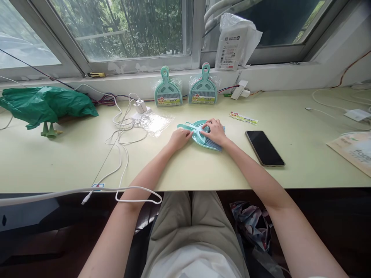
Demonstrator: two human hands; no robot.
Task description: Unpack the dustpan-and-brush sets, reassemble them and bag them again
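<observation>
A small mint-green dustpan (199,123) lies on the table in front of me, its handle pointing left. On it rests a matching hand brush (198,131) with grey-blue bristles reaching past the pan's right edge. My left hand (180,139) is closed at the handle end of the dustpan, its fingertips partly hidden. From the right, my right hand (215,131) grips the head of the brush between thumb and fingers. Two wrapped dustpan-and-brush sets (168,90) (203,88) lean upright against the wall behind.
A black phone (264,148) lies right of my hands, below a printed label strip (243,118). Left are clear plastic wrappers (155,122), tangled white cables (120,144) and a green plastic bag (43,104). A wrapped white package (232,44) stands on the sill.
</observation>
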